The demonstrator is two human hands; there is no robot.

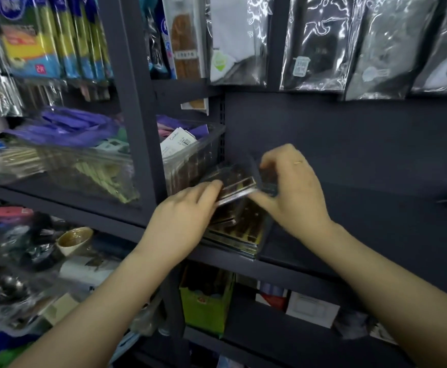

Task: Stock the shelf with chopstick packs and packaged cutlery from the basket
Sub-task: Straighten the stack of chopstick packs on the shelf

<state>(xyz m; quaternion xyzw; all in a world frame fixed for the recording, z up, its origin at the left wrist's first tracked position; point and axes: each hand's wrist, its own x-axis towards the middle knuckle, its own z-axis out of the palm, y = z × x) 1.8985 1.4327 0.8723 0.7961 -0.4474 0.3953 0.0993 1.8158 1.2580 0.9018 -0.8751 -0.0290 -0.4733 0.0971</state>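
Note:
A flat stack of dark chopstick packs with gold edges (243, 232) lies on the dark shelf (310, 266), its near end over the shelf's front edge. Above the stack, one clear pack of dark chopsticks (239, 185) is tilted. My left hand (182, 219) holds its near left edge with the fingertips. My right hand (291, 187) grips its right end, thumb below and fingers curled over the top. No basket is in view.
A clear bin (190, 158) of purple and white packets stands just left of the stack, behind a dark upright post (137, 107). Bagged goods hang above. The shelf surface right of the stack shows bare. Boxes and a green carton (206, 306) fill the shelf below.

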